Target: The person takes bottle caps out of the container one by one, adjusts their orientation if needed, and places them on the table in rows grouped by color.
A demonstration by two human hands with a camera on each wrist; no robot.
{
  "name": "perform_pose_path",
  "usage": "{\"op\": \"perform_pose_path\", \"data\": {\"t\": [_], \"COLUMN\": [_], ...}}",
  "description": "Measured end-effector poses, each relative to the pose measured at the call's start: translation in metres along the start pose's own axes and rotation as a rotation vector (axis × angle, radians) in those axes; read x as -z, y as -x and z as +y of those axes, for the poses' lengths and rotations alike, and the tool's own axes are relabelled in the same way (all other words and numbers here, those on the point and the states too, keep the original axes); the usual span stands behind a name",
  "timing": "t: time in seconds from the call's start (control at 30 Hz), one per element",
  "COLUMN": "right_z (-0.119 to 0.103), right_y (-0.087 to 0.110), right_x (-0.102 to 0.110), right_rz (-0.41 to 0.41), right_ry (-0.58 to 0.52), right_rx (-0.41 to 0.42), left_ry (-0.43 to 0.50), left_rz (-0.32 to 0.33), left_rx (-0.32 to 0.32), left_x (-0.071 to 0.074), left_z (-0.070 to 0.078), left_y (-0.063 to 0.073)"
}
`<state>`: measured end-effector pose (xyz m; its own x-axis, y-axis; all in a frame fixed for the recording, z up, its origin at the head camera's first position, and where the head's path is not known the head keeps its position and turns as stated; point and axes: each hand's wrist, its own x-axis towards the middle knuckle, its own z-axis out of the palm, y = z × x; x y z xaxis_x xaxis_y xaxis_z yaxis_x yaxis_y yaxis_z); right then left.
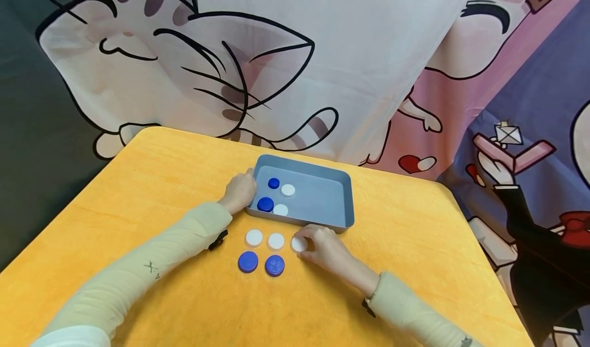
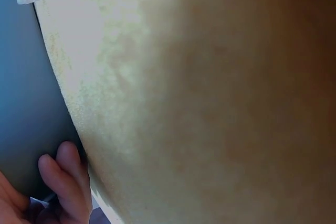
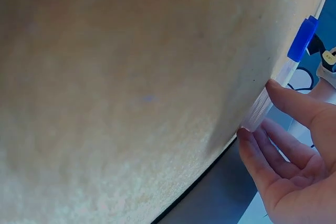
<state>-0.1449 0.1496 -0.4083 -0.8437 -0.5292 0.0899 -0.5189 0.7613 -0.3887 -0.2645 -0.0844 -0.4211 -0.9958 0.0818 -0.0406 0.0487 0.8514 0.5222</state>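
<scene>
My left hand (image 1: pixel 240 192) grips the left side of a blue-grey tray (image 1: pixel 304 165). In the left wrist view, the fingers (image 2: pixel 68 174) curl against the tray's wall (image 2: pixel 31 93). Between thumb and fingers, my right hand (image 1: pixel 326 248) pinches a white bottle cap (image 1: pixel 298 244) on the table, just in front of the tray. The right wrist view shows that white cap (image 3: pixel 257 109) by its ridged edge, with thumb and index finger on opposite sides. To its left sit two more white caps (image 1: pixel 276 241), and nearer are two blue caps (image 1: pixel 248 261).
Inside the tray's left part lie two blue caps (image 1: pixel 265 204) and two white caps (image 1: pixel 288 190). All of this stands on a yellow table (image 1: pixel 193 290) with rounded corners. A cartoon-printed cloth (image 1: pixel 369 55) hangs behind the far edge.
</scene>
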Motion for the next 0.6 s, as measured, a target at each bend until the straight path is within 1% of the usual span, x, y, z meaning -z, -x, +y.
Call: {"op": "perform_pose_path", "data": {"t": [0.13, 0.27, 0.33, 0.5, 0.6], "right_z": [-0.003, -0.005, -0.007, -0.006, -0.004], "right_y": [0.000, 0.000, -0.001, -0.004, -0.007], "right_x": [0.003, 0.006, 0.007, 0.009, 0.011], "right_rz": [0.019, 0.083, 0.114, 0.151, 0.186], "right_ry": [0.018, 0.034, 0.023, -0.087, -0.138], "right_rx": [0.038, 0.098, 0.114, 0.102, 0.108], "left_ry": [0.006, -0.008, -0.013, -0.014, -0.020], "left_rz": [-0.002, 0.010, 0.014, 0.016, 0.014], "left_rx": [0.000, -0.009, -0.011, -0.011, -0.022], "left_x": [0.001, 0.001, 0.001, 0.001, -0.001], "left_z": [0.000, -0.001, -0.002, -0.002, -0.002], "left_y": [0.001, 0.002, 0.002, 0.001, 0.000]}}
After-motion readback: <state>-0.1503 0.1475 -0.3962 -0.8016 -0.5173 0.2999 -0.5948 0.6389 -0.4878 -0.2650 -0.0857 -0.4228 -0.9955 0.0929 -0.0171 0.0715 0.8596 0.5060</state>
